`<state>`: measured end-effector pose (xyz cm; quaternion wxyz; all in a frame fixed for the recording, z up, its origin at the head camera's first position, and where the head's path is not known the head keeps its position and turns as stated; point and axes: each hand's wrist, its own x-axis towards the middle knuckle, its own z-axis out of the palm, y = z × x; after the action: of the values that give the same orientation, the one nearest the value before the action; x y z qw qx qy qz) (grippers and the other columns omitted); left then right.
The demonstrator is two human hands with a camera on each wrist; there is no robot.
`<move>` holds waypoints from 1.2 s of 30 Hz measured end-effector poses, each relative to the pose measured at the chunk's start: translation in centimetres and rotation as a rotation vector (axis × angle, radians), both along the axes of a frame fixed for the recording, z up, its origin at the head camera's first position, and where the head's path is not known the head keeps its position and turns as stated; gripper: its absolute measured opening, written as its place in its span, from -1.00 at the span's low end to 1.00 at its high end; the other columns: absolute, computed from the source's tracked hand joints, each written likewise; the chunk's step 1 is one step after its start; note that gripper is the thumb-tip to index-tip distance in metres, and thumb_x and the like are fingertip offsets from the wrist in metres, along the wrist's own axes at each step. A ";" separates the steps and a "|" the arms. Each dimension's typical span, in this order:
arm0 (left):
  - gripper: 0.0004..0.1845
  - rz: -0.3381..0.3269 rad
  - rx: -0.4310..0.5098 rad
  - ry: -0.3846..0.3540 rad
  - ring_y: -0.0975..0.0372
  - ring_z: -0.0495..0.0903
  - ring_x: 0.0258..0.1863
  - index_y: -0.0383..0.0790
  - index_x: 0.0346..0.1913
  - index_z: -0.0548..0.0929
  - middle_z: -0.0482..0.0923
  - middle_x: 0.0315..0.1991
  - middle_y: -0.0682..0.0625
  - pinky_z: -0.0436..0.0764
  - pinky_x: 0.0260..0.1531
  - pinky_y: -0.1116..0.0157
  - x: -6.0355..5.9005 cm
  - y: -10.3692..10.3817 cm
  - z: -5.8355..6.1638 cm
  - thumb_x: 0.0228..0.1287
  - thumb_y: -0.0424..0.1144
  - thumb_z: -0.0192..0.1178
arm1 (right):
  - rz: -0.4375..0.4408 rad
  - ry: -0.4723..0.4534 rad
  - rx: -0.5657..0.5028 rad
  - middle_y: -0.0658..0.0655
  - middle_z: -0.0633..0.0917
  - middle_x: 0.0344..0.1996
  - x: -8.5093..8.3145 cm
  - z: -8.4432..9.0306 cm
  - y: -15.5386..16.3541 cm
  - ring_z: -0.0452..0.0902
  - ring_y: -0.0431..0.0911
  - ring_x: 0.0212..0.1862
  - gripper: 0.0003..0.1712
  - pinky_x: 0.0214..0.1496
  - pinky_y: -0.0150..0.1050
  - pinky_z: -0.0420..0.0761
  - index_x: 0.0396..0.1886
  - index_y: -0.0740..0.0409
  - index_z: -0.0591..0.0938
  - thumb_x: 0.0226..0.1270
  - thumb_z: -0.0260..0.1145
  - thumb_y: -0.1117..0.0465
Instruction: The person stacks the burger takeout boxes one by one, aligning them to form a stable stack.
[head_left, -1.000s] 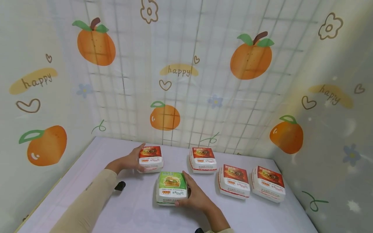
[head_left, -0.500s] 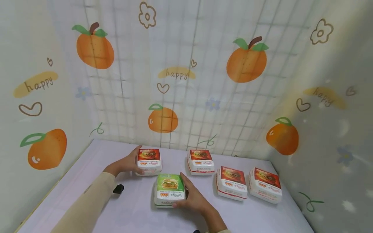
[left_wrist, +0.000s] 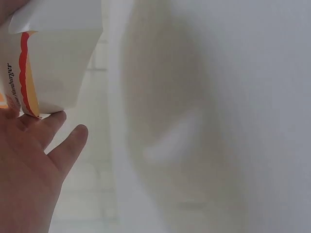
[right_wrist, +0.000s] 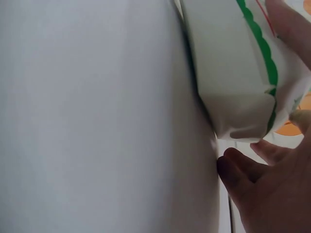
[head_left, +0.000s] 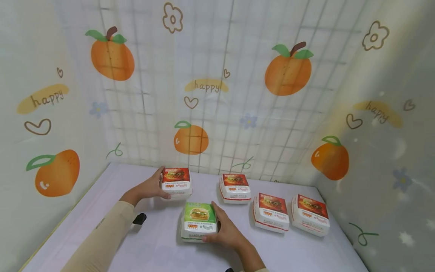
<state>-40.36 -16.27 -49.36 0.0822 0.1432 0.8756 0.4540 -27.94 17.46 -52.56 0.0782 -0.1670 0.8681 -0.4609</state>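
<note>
My left hand (head_left: 151, 188) grips a white burger box with a red top panel (head_left: 176, 184) by its left side, fingers behind and thumb at the front. In the left wrist view this box (left_wrist: 60, 68) stands off the table surface, its underside showing. Nearer to me, my right hand (head_left: 227, 230) holds a burger box with a green top panel (head_left: 198, 222) from the right, thumb on the front corner. The right wrist view has the green-trimmed box (right_wrist: 228, 53) low along the table, with the fingers (right_wrist: 243, 170) around its far end.
Three more red-topped burger boxes stand to the right: one at the back (head_left: 235, 189), one in the middle (head_left: 270, 212) and one near the right edge (head_left: 310, 215). A curtain printed with oranges (head_left: 191, 139) encloses the lilac-white table (head_left: 153, 241) at the back and sides.
The red-topped box in my left hand has risen off the table and shifted slightly right. My right hand keeps its hold on the green-topped box, which stays in place.
</note>
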 end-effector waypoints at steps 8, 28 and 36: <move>0.49 -0.083 0.094 0.038 0.02 0.27 0.28 0.00 0.54 -0.33 -0.02 0.48 -0.10 0.25 0.28 -0.09 1.2 1.8 2.8 -0.29 -0.11 0.65 | -0.055 0.004 0.052 0.24 0.09 0.46 -0.1 -0.1 0.0 0.03 0.20 0.43 0.52 0.37 0.29 0.03 0.58 -0.10 -0.01 -0.38 0.67 -0.24; 0.51 -0.160 0.089 0.047 0.09 0.36 0.18 0.17 0.54 -0.33 0.27 0.30 -0.07 0.39 0.18 -0.06 6.3 5.3 4.1 -0.34 0.06 0.64 | -0.042 0.006 0.030 0.27 0.12 0.44 1.1 -0.6 0.6 0.09 0.21 0.40 0.56 0.35 0.30 0.07 0.58 -0.04 -0.05 -0.39 0.68 -0.23; 0.48 -0.171 0.101 0.065 0.10 0.34 0.19 0.19 0.54 -0.33 0.25 0.32 -0.06 0.40 0.18 -0.05 7.5 5.9 3.7 -0.30 0.08 0.62 | -0.018 -0.022 -0.063 0.29 0.08 0.46 1.3 0.0 0.8 0.15 0.23 0.39 0.51 0.34 0.15 0.24 0.59 -0.04 -0.10 -0.27 0.67 -0.15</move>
<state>-32.90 -10.39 -45.67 0.0847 0.2359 0.8384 0.4840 -26.69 18.24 -52.58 0.0780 -0.1566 0.8537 -0.4905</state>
